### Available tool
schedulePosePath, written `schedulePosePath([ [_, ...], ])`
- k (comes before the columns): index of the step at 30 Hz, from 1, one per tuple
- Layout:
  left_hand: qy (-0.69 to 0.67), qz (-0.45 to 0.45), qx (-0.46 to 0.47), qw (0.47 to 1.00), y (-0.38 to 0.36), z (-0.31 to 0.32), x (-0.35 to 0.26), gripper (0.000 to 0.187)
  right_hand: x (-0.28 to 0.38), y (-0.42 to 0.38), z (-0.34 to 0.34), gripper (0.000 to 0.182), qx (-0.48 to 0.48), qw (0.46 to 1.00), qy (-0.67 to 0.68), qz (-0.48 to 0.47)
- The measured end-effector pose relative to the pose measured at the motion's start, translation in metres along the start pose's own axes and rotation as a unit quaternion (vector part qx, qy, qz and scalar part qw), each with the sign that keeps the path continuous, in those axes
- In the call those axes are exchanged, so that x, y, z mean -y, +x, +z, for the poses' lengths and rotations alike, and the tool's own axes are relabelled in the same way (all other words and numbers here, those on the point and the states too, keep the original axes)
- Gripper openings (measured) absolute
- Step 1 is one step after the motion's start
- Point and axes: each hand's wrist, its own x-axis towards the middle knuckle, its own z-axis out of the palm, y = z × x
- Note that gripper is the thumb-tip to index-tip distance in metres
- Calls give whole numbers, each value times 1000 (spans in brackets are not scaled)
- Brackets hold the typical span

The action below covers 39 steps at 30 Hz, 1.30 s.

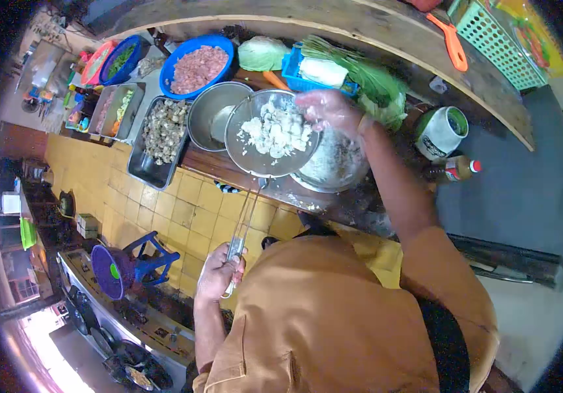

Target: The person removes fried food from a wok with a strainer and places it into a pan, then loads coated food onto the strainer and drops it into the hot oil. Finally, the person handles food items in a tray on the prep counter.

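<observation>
My left hand [219,272] is wrapped around the long handle of a wire-mesh strainer [245,152]. Floured white pieces [278,131] lie heaped in its mesh. At the strainer's right rim is my right hand [329,110], dusted with flour, its fingers stretched over the edge. Beneath and to the right, partly covered by the strainer and my forearm, sits a bowl of white flour [337,164]. A metal bowl [197,124] with some white residue stands just left of the strainer.
Further left are a dark tray of greyish pieces [163,128] and a blue basin of minced meat [196,69]. Behind lie a cabbage [263,54], a carrot [275,80] and green leaves [366,72] by a blue basket [291,69]. A jar [435,134] and bottle [455,169] stand right.
</observation>
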Motion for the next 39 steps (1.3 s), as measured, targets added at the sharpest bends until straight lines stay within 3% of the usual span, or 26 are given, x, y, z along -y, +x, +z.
schedulePosePath([
  [2, -14, 3, -5, 1000, 0, 0, 1, 16, -9, 8, -37, 41, -52, 998, 29, 19],
  [3, -15, 5, -5, 1000, -1, 0, 2, 16, -35, 6, -57, 35, -85, 992, -18, -89],
  [5, -13, 13, -12, 1000, -4, -2, 7, 16, -79, 5, -84, 26, -109, 959, -243, 102],
  [6, -11, 18, -15, 1000, -5, -2, 8, 16, -117, 2, -92, 23, -82, 886, -451, 73],
  [7, -32, 18, -17, 999, -7, 1, 4, 16, -156, 0, -95, 19, -51, 768, -637, 39],
  [8, -32, 19, -18, 999, -7, 2, 4, 16, -189, 0, -94, 19, -50, 768, -637, 38],
  [12, -32, 21, -24, 999, -10, -1, 0, 16, -284, -2, -79, 22, -188, 637, -746, 40],
  [13, -35, 25, -29, 999, -9, -1, 0, 17, -272, -5, -75, 16, -129, 707, -681, 141],
  [14, -37, 28, -33, 998, -9, 0, 0, 18, -258, -4, -70, 16, -128, 709, -679, 140],
  [16, -44, 31, -40, 998, -9, 3, -1, 18, -217, 0, -52, 18, -75, 859, -471, 183],
  [17, -52, 35, -45, 997, -9, 6, 0, 19, -214, 0, -51, 24, -51, 905, -399, 143],
  [18, -61, 39, -49, 996, -8, 9, 0, 20, -204, -4, -44, 24, -47, 905, -399, 141],
  [20, -63, 51, -70, 994, -8, 19, 2, 18, -182, -14, -16, 31, -10, 883, -469, 19],
  [22, -67, 65, -94, 991, -6, 24, 2, 17, -172, -18, 14, 23, 48, 835, -548, 0],
  [23, -73, 50, -101, 991, -6, 26, 3, 17, -154, -19, 27, 37, 68, 830, -541, 115],
  [24, -81, 36, -112, 990, -7, 27, 4, 16, -165, -20, 25, 37, 78, 829, -543, 107],
  [26, -111, 30, -108, 988, -8, 28, 10, 16, -192, -15, 6, 35, 138, 778, -613, 7],
  [28, -104, 11, -103, 989, -11, 30, 8, 17, -167, -10, -6, 24, 83, 815, -572, 37],
  [29, -98, 13, -96, 990, -13, 32, 6, 17, -169, -2, -19, 23, 29, 888, -459, 14],
  [31, -85, 26, -106, 990, -15, 32, 11, 17, -110, 2, -9, 17, -8, 986, -125, 113],
  [32, -59, 36, -99, 993, -16, 34, 14, 17, -94, 10, -2, 10, 4, 997, -34, 68],
  [34, -77, 40, -114, 990, -19, 33, 16, 17, -43, 26, 33, 10, 1, 1000, -9, 21],
  [36, -98, 42, -88, 990, -24, 31, 20, 18, -38, 53, 63, 14, 6, 955, -186, -230],
  [37, -100, 51, -96, 989, -32, 33, 23, 18, -21, 55, 73, 19, -16, 883, -365, -296],
  [38, -100, 49, -101, 989, -42, 38, 31, 18, -11, 48, 84, 19, -9, 878, -365, -310],
  [39, -101, 48, -109, 988, -56, 43, 40, 18, -2, 40, 98, 21, -3, 843, -456, -285],
])
